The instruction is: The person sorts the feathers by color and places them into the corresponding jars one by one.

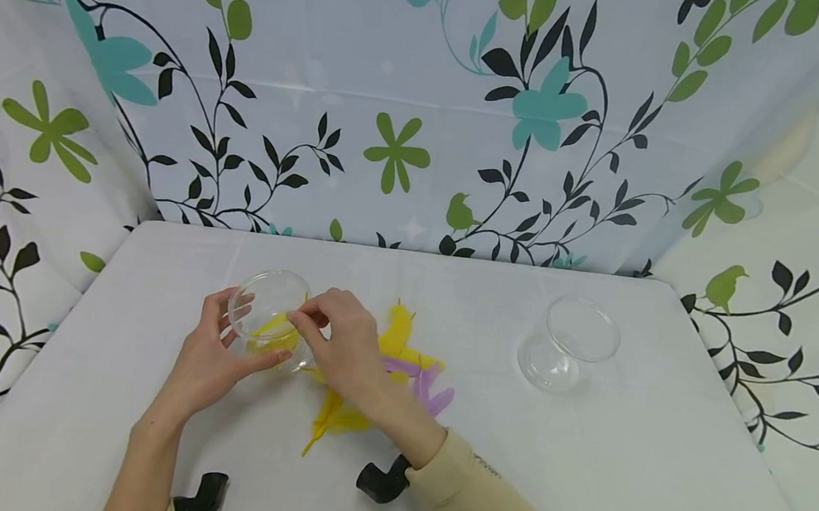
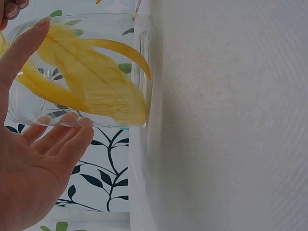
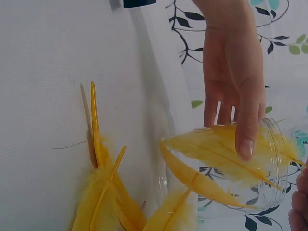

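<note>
My left hand (image 1: 207,359) holds a clear jar (image 2: 96,21) upright on the white table, thumb on one side and fingers on the other. Several yellow feathers (image 2: 91,72) stand inside it, showing through the wall. At the jar's mouth, my right hand (image 1: 347,349) pinches the quill end of a yellow feather (image 3: 292,150) between thumb and fingertips; its lower part is inside the jar. Beneath and beside the right hand lies a loose pile of yellow feathers (image 1: 397,333) and purple feathers (image 1: 433,387), partly hidden by that hand and forearm.
A second clear jar (image 1: 551,366) stands on the right side of the white table (image 1: 626,478). Black curved pieces (image 1: 381,483) show at both wrists. Patterned cloth (image 1: 414,64) hangs behind the table and at its sides.
</note>
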`<state>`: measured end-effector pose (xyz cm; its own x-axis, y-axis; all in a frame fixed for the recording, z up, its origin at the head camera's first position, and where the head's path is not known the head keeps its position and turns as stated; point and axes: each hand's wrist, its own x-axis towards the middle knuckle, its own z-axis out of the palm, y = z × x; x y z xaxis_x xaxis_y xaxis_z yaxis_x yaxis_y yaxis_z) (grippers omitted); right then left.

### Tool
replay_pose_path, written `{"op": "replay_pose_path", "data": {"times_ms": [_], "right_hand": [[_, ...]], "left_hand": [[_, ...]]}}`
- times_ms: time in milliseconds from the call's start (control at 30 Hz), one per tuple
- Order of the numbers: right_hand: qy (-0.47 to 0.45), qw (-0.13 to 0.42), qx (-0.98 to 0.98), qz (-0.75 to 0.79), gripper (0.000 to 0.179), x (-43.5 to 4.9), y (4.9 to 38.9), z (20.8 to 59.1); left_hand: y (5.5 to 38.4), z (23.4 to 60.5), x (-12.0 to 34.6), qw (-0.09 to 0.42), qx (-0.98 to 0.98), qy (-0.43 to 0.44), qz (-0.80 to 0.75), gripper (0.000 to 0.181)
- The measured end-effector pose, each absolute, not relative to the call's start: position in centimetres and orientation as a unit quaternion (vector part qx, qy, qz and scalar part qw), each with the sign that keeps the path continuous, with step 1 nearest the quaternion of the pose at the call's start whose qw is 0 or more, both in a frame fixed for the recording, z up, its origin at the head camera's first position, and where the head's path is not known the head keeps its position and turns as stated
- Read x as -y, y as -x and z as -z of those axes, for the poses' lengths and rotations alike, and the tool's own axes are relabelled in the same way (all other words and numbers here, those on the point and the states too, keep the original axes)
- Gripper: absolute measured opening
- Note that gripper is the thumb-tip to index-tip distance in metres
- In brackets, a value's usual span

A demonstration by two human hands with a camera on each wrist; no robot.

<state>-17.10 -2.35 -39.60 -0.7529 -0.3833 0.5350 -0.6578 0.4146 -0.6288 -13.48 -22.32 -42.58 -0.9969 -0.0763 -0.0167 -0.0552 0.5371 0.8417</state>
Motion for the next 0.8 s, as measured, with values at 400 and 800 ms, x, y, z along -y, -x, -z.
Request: {"op": "replay_pose_path", "data": {"times_ms": [400,800], "right_hand": [[-0.321,0.164,0.826,-0.433,0.015,2.8,16.9,40.1],[-0.294,0.168,0.830,-0.443,0.014,1.6,17.2,41.0]], "left_hand": [[13.4,42.6,22.4,0.008,0.874,-0.035,0.485,0.112],[13.5,42.5,22.5,0.009,0.876,-0.036,0.481,0.112]]}}
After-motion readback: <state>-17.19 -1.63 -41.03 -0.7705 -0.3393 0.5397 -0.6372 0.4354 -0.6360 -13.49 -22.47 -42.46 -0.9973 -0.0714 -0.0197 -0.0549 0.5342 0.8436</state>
